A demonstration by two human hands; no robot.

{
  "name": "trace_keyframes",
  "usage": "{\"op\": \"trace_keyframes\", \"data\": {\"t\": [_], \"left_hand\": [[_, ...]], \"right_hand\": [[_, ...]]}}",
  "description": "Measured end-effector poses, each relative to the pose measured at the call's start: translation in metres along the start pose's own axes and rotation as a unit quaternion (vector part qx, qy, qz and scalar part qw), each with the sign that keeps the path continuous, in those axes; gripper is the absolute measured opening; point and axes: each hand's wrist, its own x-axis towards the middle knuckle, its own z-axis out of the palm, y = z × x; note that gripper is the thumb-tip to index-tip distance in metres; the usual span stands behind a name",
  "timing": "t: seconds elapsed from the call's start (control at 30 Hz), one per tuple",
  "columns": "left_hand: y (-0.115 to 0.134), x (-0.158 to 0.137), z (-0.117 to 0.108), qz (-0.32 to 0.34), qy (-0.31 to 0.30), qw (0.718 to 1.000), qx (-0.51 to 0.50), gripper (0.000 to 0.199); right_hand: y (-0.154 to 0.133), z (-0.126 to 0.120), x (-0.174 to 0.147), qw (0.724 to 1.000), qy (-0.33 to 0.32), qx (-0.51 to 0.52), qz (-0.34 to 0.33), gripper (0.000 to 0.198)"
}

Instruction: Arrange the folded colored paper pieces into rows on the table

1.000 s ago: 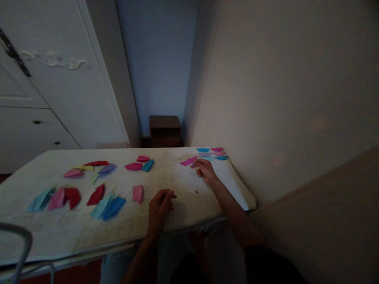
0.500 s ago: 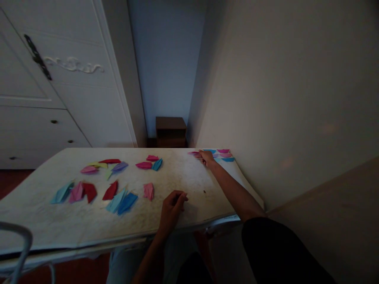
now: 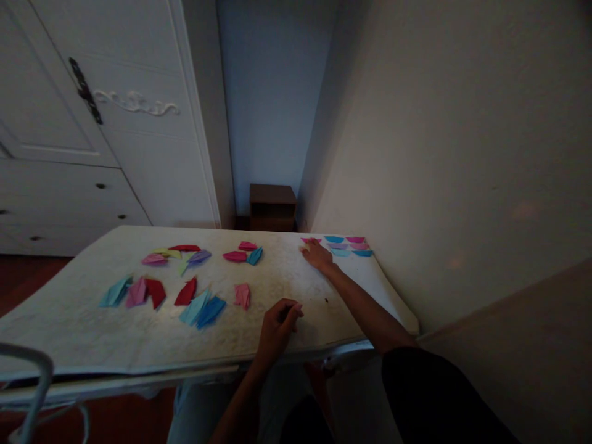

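Observation:
My right hand (image 3: 317, 253) reaches to the table's far right, palm down with fingers apart. Its fingertips touch a pink folded paper piece (image 3: 311, 240), partly hidden by them. Right beside it, boat-shaped folded papers lie in rows, including a blue one (image 3: 333, 238), a magenta one (image 3: 355, 239) and a light blue one (image 3: 340, 253). Close to the front edge, my left hand (image 3: 278, 325) is loosely curled, thumb against the fingers, with nothing visible in it. A crumpled pink folded paper (image 3: 242, 296) lies to its left.
More folded papers lie in loose groups on the white table (image 3: 152, 342), among them a red one (image 3: 185, 291) and a blue one (image 3: 211, 312). A wall borders the right side. A grey metal rail (image 3: 41, 370) stands front left; a brown cabinet (image 3: 272, 196) is behind.
My right hand has set the pink folded paper flat at the left end of the top row and loosened its fingers. The view has shifted slightly left; my left hand keeps its pose.

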Motion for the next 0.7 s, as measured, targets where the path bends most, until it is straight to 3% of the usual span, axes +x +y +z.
{"op": "trace_keyframes", "data": {"t": [0.4,0.6,0.7], "left_hand": [[-0.004,-0.007,-0.001,0.028,-0.030,0.998,0.040,0.030],[-0.006,-0.009,-0.001,0.029,-0.031,0.998,0.052,0.030],[-0.004,-0.010,-0.001,0.036,-0.031,0.996,0.072,0.029]], "right_hand": [[-0.002,-0.006,0.016,0.995,-0.008,-0.098,0.011,0.057],[-0.012,-0.004,-0.018,0.993,0.021,-0.111,-0.026,0.058],[-0.013,0.002,-0.044,0.993,0.050,-0.075,-0.079,0.054]]}}
